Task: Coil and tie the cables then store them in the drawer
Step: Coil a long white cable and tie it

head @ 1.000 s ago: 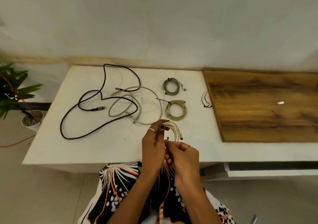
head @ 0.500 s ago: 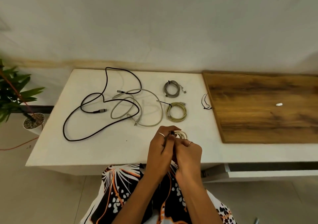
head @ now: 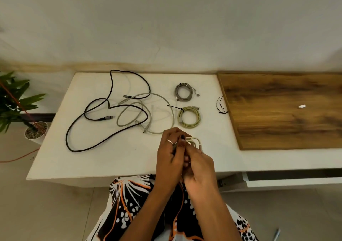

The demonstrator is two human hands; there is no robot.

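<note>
My left hand (head: 171, 154) and my right hand (head: 199, 164) are pressed together over the table's front edge, both closed on a small cream coiled cable (head: 194, 141) that sticks out beyond my fingers. A thin dark tie seems pinched in my left fingers; I cannot see it clearly. On the white table (head: 114, 159) lie a tied grey coil (head: 183, 91), a tied yellow-green coil (head: 189, 117), a loose grey cable (head: 148, 111) and a long loose black cable (head: 103, 111). The drawer (head: 288, 180) stands slightly open below the table's right part.
A wooden board (head: 285, 111) covers the table's right side, with a small white piece (head: 301, 106) on it. A thin black tie (head: 221, 106) lies at the board's left edge. A potted plant (head: 20, 107) stands on the floor at the left. The wall is behind the table.
My hands have closed together around the cream coil and hide more of it than a second ago. The cables on the table lie as before.
</note>
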